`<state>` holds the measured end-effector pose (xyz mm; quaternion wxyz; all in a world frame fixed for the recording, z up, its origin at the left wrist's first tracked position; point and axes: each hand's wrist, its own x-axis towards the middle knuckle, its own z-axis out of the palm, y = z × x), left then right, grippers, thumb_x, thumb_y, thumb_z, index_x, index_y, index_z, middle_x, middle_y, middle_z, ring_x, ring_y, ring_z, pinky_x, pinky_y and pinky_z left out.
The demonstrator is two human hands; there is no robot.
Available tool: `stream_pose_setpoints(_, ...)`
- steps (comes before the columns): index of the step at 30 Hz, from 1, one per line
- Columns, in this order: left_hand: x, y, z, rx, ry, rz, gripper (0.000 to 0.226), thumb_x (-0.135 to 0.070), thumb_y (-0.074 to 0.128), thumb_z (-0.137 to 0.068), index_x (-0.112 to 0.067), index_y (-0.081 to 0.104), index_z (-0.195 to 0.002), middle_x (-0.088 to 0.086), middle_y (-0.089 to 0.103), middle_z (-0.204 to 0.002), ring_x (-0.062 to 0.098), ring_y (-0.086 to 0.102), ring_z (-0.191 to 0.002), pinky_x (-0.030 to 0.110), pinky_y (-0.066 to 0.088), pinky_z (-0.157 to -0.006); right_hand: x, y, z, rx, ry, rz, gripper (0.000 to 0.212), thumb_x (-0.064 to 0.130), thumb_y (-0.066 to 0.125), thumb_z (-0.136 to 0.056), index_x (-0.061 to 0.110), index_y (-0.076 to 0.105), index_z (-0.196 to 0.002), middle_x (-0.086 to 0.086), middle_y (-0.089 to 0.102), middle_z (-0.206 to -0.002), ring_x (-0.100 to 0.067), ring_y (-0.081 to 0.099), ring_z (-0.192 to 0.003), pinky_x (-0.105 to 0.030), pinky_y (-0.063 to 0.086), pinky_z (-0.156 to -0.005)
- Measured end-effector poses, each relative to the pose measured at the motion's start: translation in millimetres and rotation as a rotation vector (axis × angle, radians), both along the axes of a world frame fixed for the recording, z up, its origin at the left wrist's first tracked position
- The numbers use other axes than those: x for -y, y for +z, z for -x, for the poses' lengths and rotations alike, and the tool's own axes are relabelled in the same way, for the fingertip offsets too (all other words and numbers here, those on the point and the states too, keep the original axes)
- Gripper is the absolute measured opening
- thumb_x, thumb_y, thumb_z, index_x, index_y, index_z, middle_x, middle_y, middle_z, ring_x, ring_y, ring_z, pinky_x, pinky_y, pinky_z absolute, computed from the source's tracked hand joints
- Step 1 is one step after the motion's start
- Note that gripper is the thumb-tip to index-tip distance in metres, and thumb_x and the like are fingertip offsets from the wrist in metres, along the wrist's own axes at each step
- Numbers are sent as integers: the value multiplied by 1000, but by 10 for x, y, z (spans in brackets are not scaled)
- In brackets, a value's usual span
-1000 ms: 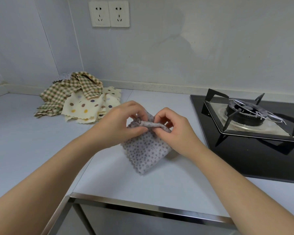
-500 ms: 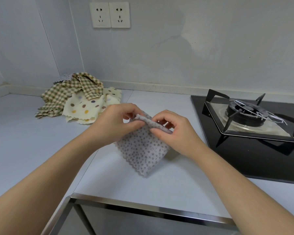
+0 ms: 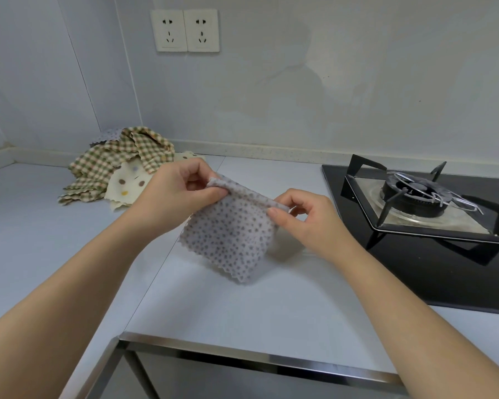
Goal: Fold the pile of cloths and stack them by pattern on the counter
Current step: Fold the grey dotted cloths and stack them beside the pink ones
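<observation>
Hands (image 3: 170,194) (image 3: 308,218) pinch spotted cloth (image 3: 231,234) over counter (image 3: 242,312) (pale grey).

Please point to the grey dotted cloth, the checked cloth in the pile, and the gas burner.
grey dotted cloth (image 3: 228,240): head view, middle of the hanging part.
checked cloth (image 3: 98,165): head view, its middle.
gas burner (image 3: 409,197): head view, the black ring.

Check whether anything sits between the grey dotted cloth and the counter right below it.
Nothing visible does. The left hand and right hand pinch the grey dotted cloth by its top fold, and the counter beneath it shows bare. The unfolded pile lies back left; the gas stove stands to the right.
</observation>
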<state>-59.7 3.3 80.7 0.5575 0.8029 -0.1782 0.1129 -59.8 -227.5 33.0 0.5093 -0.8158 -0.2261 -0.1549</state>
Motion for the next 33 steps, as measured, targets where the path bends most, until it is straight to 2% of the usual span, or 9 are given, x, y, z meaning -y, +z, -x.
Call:
stream_pose_setpoints(3, -23, 0, -27, -7, -12, 51, 20, 0, 73, -77, -13, 59, -83, 5, 66, -73, 15, 61, -66, 20, 51, -61, 16, 6, -13, 0, 2, -72, 12, 21, 70, -79, 18, 59, -75, 3, 66, -78, -15, 62, -75, -32, 52, -72)
stream_pose_setpoints(8, -4, -22, -18, 39, -54, -121, 44, 3, 70, -81, -30, 62, -110, -5, 63, -82, 10, 60, -75, 20, 53, -77, -28, 10, -7, -81, 73, -311, 38, -7, 62, -85, 26, 51, -99, -6, 66, -80, -16, 62, -79, -30, 53, -76)
stream_pose_setpoints(10, -9, -18, -3, 44, -24, -279, 38, -1, 68, -83, -34, 66, -102, -8, 65, -88, 4, 61, -80, 14, 50, -76, -51, 22, -3, -130, 61, -398, 45, -8, 62, -86, 28, 55, -111, -8, 70, -87, -16, 65, -86, -32, 54, -83)
stream_pose_setpoints(14, 37, -64, 12, -25, -45, -460, 11, -18, 69, -82, -28, 66, -80, -10, 65, -80, 3, 59, -75, 22, 50, -68, -109, 31, 18, -139, 53, -451, 26, -2, 65, -86, 20, 66, -101, 0, 73, -96, -17, 68, -93, -31, 54, -81)
stream_pose_setpoints(19, 127, -99, 12, -20, -21, -342, 16, -19, 69, -86, -19, 60, -72, -9, 59, -60, 2, 51, -52, 17, 42, -51, -144, 11, 9, -227, 27, -285, 7, 19, 62, -92, 16, 68, -89, 7, 69, -82, -9, 66, -79, -25, 52, -71)
stream_pose_setpoints(22, 105, -102, 16, -102, -58, -338, 13, -31, 70, -84, -20, 63, -83, -7, 65, -71, 6, 61, -63, 22, 50, -56, -130, -20, 12, -185, 23, -205, 12, 20, 62, -93, 11, 65, -86, 1, 65, -78, -10, 60, -73, -30, 49, -69)
stream_pose_setpoints(25, 176, -105, 66, -70, -57, -320, 30, -53, 69, -77, -29, 65, -95, -10, 70, -86, 9, 67, -81, 30, 57, -72, -180, -25, 60, -86, 77, -124, 5, 17, 67, -89, 13, 66, -86, -2, 65, -78, -9, 58, -72, -26, 48, -68)
stream_pose_setpoints(30, 150, -74, 20, 43, 103, -175, 6, -20, 65, -89, -19, 65, -83, 6, 71, -84, 28, 66, -82, 45, 54, -79, -159, 10, 59, -171, 83, -95, 12, 19, 76, -82, 12, 66, -81, -2, 66, -75, -11, 62, -70, -29, 52, -67)
stream_pose_setpoints(33, 102, -82, -4, -77, 70, -112, 8, -9, 57, -93, -11, 61, -86, 9, 68, -78, 24, 65, -74, 37, 58, -68, -93, 20, 15, -244, 62, -217, 11, 9, 73, -82, 15, 65, -78, 0, 68, -78, -13, 64, -74, -30, 53, -70)
